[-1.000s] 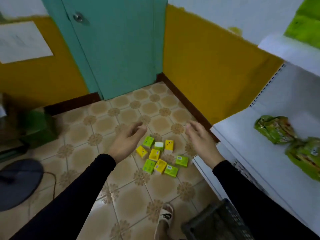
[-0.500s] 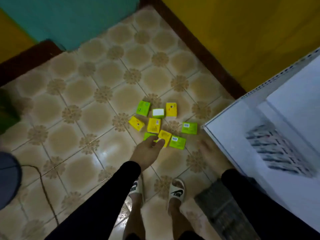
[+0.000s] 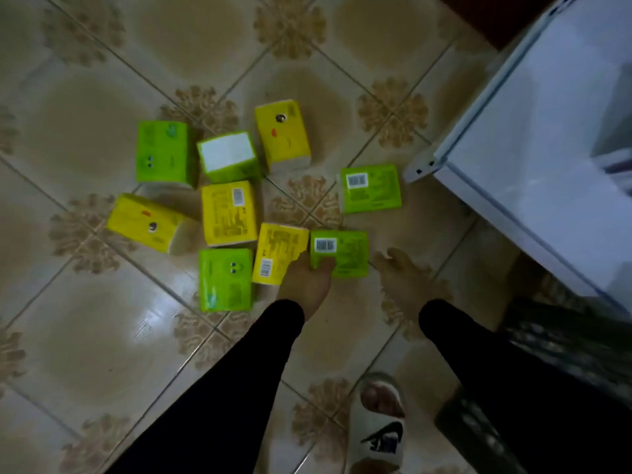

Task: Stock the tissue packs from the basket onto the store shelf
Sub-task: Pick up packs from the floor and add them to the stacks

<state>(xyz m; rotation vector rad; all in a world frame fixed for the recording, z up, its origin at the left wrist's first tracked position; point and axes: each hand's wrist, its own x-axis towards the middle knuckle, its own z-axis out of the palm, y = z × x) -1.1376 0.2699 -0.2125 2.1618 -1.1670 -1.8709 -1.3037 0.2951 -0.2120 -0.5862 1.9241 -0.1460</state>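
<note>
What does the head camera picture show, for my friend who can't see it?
A person's left hand reaches down onto yellow and green tissue packs scattered on a tiled floor. The right hand hovers open nearby, beside a white shelf.

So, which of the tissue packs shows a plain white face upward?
The green pack with the white top, between the upper green and yellow packs.

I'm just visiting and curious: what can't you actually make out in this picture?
- Left hand fingers: tucked among the packs, grip unclear, head view.
- Right hand: motion-blurred.
- Basket: dark, cut off by the right edge.
- Shelf: only a corner shows.
- Pack print: too small.
</note>
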